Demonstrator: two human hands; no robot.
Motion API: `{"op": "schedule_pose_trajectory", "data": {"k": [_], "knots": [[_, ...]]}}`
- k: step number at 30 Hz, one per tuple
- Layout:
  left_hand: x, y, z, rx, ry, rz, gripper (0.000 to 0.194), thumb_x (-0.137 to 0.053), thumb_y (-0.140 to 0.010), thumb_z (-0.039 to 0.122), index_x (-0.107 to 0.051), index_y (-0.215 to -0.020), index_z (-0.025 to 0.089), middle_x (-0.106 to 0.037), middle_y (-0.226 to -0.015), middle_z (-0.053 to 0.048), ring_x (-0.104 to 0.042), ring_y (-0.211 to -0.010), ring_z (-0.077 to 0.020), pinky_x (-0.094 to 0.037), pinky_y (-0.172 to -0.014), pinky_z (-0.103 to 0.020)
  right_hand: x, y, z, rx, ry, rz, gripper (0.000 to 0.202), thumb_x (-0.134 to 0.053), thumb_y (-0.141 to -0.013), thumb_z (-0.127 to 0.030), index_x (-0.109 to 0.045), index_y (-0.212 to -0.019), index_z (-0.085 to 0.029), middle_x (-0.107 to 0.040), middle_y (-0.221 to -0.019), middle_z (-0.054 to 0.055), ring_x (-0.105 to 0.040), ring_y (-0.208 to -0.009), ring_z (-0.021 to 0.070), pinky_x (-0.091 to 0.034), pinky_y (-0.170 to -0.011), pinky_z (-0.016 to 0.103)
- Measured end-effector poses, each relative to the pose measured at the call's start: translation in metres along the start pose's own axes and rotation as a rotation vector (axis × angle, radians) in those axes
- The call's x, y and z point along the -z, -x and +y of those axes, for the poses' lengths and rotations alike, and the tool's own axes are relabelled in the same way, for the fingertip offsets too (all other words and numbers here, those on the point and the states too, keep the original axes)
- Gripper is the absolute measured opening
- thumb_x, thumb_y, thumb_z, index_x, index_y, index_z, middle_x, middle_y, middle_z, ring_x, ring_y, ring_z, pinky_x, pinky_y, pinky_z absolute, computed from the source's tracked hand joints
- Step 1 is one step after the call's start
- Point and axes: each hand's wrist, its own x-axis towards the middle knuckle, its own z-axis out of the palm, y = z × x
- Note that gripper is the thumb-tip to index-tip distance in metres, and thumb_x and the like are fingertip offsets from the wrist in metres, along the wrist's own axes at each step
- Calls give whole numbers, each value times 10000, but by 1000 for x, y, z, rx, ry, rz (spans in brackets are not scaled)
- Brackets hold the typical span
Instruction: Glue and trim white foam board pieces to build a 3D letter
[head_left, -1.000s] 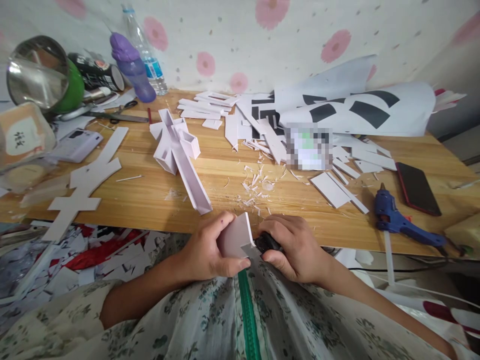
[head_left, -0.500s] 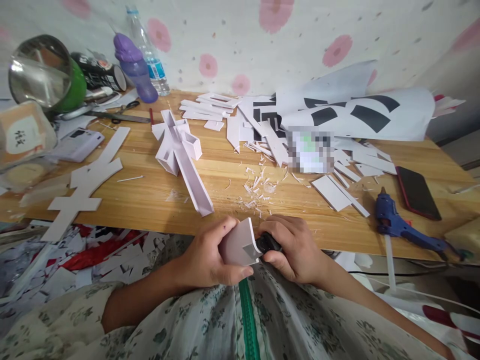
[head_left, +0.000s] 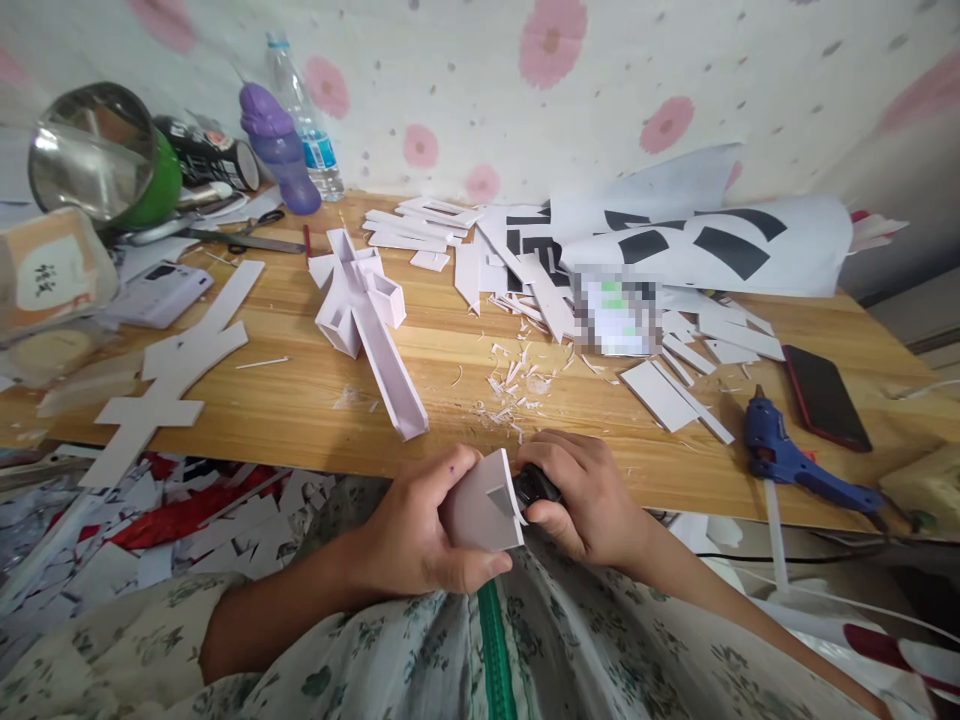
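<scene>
A white foam board piece is gripped between the thumb and fingers of my left hand, tilted above my lap just off the table's front edge. My right hand is closed around a black-handled utility knife. The knife's grey blade lies across the board's right edge, where a thin strip bends away from it. My fingers hide part of the handle. Beyond my hands, a white cross-shaped foam board assembly with raised walls rests on the wooden table.
Board shavings lie ahead of my hands. A blue glue gun and a phone are at right. White cutouts lie at left; bottles, scissors and a green pot stand behind. Printed sheets are at the back.
The blade has shifted slightly up along the board's edge, and the strip at the edge has changed shape. The board has tilted a little. The whole view has shifted slightly.
</scene>
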Motion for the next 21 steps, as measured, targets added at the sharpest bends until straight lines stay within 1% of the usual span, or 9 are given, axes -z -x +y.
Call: {"op": "schedule_pose_trajectory", "data": {"k": [7, 16, 18, 21], "knots": [[-2, 2, 1, 7, -17, 15, 331, -665, -594, 359, -498, -819, 183, -489, -701, 28, -446, -613, -121, -375, -542, -236, -2, -2, 3, 8, 23, 24, 460, -185, -956, -524, -482, -908, -176, -577, -691, 49, -506, -589, 165, -384, -533, 286], [-2, 2, 2, -26, -67, 33, 333, -655, -607, 387, -499, -813, 176, -506, -696, 20, -463, -593, -119, -382, -517, -234, -5, -6, 5, 20, 11, 61, 461, -180, -958, -523, -479, -888, -179, -568, -674, 40, -498, -569, 160, -371, -524, 277], [-2, 3, 4, -72, -113, 50, 329, -659, -609, 396, -492, -794, 180, -508, -677, 23, -463, -570, -113, -379, -500, -232, -5, -6, 8, 4, 2, 48, 483, -173, -955, -534, -489, -884, -176, -586, -690, 48, -520, -587, 164, -381, -542, 278], [-3, 4, 9, -236, -189, 68, 380, -691, -573, 433, -489, -782, 188, -524, -654, 27, -483, -550, -115, -382, -491, -233, -2, -6, 19, -94, 76, 19, 480, -216, -953, -536, -519, -885, -169, -613, -703, 56, -553, -604, 172, -381, -558, 278]]}}
